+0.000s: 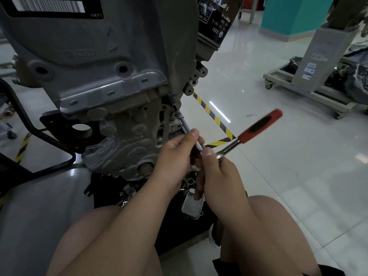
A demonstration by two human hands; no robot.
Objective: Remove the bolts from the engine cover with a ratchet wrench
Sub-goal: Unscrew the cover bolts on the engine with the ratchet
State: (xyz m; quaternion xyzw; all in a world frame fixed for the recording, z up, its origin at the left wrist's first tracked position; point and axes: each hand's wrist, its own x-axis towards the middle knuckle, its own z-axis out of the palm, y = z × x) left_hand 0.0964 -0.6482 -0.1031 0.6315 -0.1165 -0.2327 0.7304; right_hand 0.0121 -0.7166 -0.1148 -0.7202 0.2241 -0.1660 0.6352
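The left hand (175, 156) pinches the long bar of the wrench (258, 126) below the engine (119, 76); the right hand (221, 176) grips its head, handle jutting right.

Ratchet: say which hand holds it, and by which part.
The left hand pinches the extension near the ratchet; the right hand grips the ratchet at its head. The red handle is free.
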